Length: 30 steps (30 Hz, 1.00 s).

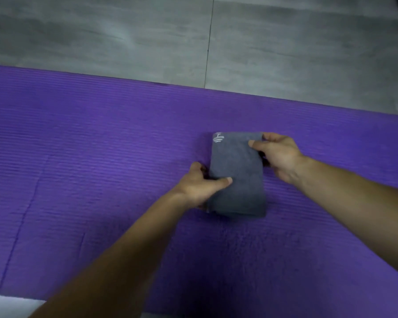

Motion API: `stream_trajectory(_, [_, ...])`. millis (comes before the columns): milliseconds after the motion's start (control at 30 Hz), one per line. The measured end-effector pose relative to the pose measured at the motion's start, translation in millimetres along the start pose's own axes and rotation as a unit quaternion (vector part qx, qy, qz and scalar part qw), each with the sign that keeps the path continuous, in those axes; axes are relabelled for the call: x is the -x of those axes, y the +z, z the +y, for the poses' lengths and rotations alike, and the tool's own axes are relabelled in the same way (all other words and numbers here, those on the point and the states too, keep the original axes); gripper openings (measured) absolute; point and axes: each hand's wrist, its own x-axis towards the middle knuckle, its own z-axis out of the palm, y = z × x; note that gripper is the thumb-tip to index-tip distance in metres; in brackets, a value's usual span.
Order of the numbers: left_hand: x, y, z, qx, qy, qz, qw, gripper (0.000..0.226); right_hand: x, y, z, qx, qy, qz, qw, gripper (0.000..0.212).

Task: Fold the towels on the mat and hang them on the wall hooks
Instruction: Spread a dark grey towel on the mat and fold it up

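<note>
A grey towel [238,177], folded into a small thick rectangle with a pale logo at its far left corner, lies on the purple mat [97,157]. My left hand [201,183] grips its left edge, thumb on top and fingers tucked underneath. My right hand [277,154] pinches the far right corner, thumb pressed onto the top face. No wall hooks are in view.
Grey tiled floor [147,35] with a dark grout line runs beyond the mat's far edge. A pale patch of something [7,306] shows at the bottom left corner. The mat stretches wide to the left and towards me.
</note>
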Motion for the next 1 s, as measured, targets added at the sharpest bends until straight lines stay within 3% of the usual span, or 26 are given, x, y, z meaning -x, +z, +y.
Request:
stream_trajectory(67, [0.3, 3.1, -7.6, 0.013, -0.016, -0.008, 1.000, 0.067, -3.8, -1.8, 0.5, 0.000, 0.003, -0.002, 1.000, 0.025])
stream_trajectory(133, [4.9, -2.8, -8.2, 0.004, -0.032, -0.039, 0.999, 0.050, -5.8, -3.9, 2.3, 0.002, 0.001, -0.014, 1.000, 0.023])
stream_trajectory(200, [9.7, -10.7, -2.9, -0.129, -0.031, -0.069, 0.989, 0.054, -9.1, -6.6, 4.2, 0.016, -0.009, -0.023, 1.000, 0.032])
stream_trajectory(233, [11.2, -12.7, 1.5, -0.217, -0.028, -0.035, 0.975, 0.066, -11.6, -8.5, 5.1, 0.025, -0.018, -0.021, 0.999, 0.040])
stream_trajectory(300, [6.5, -10.5, 10.5, -0.328, 0.014, 0.115, 0.938, 0.078, -13.6, -12.5, 4.9, 0.037, -0.028, -0.026, 0.999, 0.054])
stream_trajectory(367, [-3.0, 2.9, 21.3, -0.315, 0.121, 0.201, 0.920, 0.067, -13.5, -15.2, 5.5, 0.055, -0.036, -0.047, 0.997, 0.059])
stream_trajectory(467, [-24.8, 31.9, 20.0, -0.346, 0.222, 0.162, 0.897, 0.079, -14.1, -17.0, 5.4, 0.061, -0.038, -0.069, 0.995, 0.058])
stream_trajectory(567, [-40.1, 50.5, 0.9, -0.344, 0.206, 0.147, 0.904, 0.099, -21.1, -19.0, 1.1, 0.048, -0.011, -0.073, 0.996, 0.054])
stream_trajectory(700, [-46.1, 56.0, -10.2, -0.290, 0.239, 0.205, 0.903, 0.103, -25.1, -16.8, -4.2, 0.048, 0.014, -0.063, 0.997, 0.045])
stream_trajectory(767, [-40.4, 52.2, -5.6, -0.240, 0.241, 0.197, 0.919, 0.103, -18.4, -13.2, -4.2, 0.050, -0.003, -0.046, 0.998, 0.040])
stream_trajectory(867, [-12.9, 29.5, 14.3, -0.160, 0.188, 0.179, 0.952, 0.086, 6.7, -10.3, -8.6, 0.037, -0.022, -0.007, 0.999, 0.038])
stream_trajectory(1000, [47.8, -18.1, 45.8, -0.212, 0.129, 0.156, 0.956, 0.062, 70.4, -9.6, -35.9, 0.054, -0.056, 0.035, 0.996, 0.034])
